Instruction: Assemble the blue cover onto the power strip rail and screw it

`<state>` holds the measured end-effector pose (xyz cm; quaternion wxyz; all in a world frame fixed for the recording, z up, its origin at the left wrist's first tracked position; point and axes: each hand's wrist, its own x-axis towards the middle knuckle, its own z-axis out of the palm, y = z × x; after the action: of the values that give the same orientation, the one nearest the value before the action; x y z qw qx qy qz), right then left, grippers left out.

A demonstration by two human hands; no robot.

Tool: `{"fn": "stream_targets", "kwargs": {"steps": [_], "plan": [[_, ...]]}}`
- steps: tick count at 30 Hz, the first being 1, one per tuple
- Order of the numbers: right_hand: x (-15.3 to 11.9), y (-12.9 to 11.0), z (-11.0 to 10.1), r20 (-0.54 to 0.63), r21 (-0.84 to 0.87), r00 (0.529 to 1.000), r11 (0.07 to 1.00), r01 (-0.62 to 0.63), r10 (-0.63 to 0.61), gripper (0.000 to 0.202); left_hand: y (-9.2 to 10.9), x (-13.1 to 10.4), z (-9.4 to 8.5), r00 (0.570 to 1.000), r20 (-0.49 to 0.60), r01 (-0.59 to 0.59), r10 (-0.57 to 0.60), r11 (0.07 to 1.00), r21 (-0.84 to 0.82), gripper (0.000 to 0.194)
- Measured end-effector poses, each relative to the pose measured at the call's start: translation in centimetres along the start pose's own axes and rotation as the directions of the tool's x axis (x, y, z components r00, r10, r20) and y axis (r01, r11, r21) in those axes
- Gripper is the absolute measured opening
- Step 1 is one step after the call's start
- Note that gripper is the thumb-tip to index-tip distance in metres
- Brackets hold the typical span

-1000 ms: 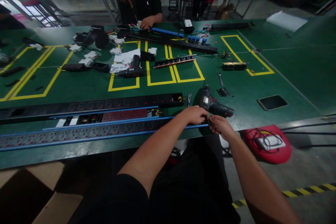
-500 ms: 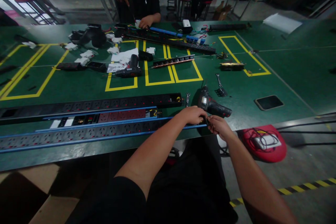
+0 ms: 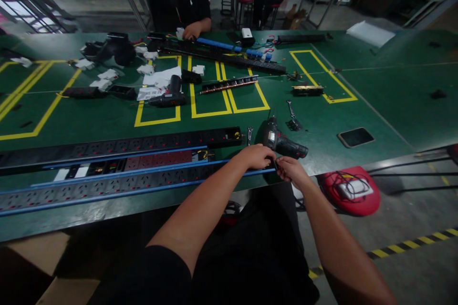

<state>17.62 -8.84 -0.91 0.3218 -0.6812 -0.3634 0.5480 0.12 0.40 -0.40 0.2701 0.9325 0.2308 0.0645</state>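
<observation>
Only view swung slightly; at right end of front strip (image 3: 143, 182), near worktop (image 3: 386, 86) edge, right hand (image 3: 291, 170) still pinching dark piece (image 3: 275, 164), left hand (image 3: 260, 155) curled over end, grip unclear; same step apparently in hand

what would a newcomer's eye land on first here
Probably the left grip and right grip, close together at the nearest power strip's right end. Just beyond them lies a black drill. To their right, a bright red seat stands out past the green table's edge.
</observation>
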Motion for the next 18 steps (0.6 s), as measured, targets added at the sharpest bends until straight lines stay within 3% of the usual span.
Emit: {"fn": "stream_targets", "kwargs": {"steps": [18], "plan": [[0.17,0.20,-0.10,0.015,-0.002,1.000,1.000,-0.010,0.010,0.025,-0.29,0.18,0.20,1.000,0.012,-0.006,0.006,1.000,-0.008,0.030]]}}
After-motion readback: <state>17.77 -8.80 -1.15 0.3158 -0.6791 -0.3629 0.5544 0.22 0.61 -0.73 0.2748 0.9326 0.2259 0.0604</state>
